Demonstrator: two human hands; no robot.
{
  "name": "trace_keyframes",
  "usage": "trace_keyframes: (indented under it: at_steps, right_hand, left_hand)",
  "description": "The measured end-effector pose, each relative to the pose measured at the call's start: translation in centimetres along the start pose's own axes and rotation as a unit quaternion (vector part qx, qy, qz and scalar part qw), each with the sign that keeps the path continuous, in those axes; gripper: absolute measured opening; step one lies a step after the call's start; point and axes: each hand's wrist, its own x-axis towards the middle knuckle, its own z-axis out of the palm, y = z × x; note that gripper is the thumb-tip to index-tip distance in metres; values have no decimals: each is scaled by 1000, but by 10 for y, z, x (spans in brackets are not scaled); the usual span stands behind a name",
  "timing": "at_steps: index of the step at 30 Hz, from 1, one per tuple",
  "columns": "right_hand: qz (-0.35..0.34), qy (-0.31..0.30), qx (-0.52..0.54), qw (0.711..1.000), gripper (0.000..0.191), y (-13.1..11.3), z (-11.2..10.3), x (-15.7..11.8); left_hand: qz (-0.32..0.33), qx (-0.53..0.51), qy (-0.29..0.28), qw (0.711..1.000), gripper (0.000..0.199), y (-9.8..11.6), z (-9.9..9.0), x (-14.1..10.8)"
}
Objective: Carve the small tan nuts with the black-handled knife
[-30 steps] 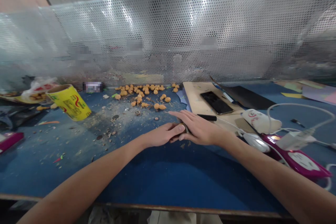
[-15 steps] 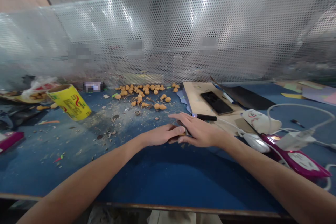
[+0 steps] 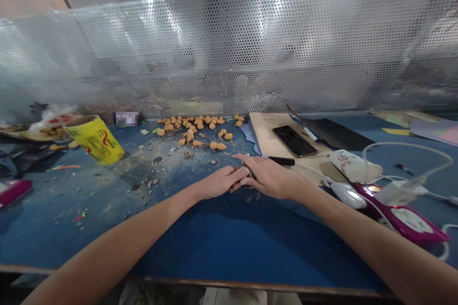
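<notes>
My left hand [image 3: 223, 181] and my right hand [image 3: 268, 176] touch each other over the blue table [image 3: 222, 243]. The left fingers are curled under the right palm, around something too hidden to make out. My right hand lies over them with its fingers extended to the left and its thumb beside the left thumb. Just behind the right hand lies a black-handled tool [image 3: 282, 160]. Many round tan pieces [image 3: 216, 145] are heaped beyond the hands, with small debris [image 3: 155, 171] to the left.
A tilted yellow tube [image 3: 96, 140] stands at left. A phone [image 3: 295, 141] rests on a tan board [image 3: 263, 126]. At right are a magenta power strip [image 3: 404, 214] with white cables and a white cup [image 3: 354, 166]. A perforated metal screen [image 3: 229, 47] rises behind.
The hands have closed in on each other slightly, and the left fingers are more curled. The item between them, partly seen before, is now almost fully covered.
</notes>
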Motion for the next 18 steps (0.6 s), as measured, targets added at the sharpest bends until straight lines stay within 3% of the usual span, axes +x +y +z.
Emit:
trace_keyframes:
  at_steps: [6, 18]
  right_hand:
    - [41, 9, -39, 998, 56, -3, 0, 2]
    - [56, 48, -117, 990, 56, -1, 7, 4]
  left_hand:
    - [17, -76, 42, 996, 50, -9, 2, 4]
    - [30, -182, 46, 982, 44, -9, 5, 7]
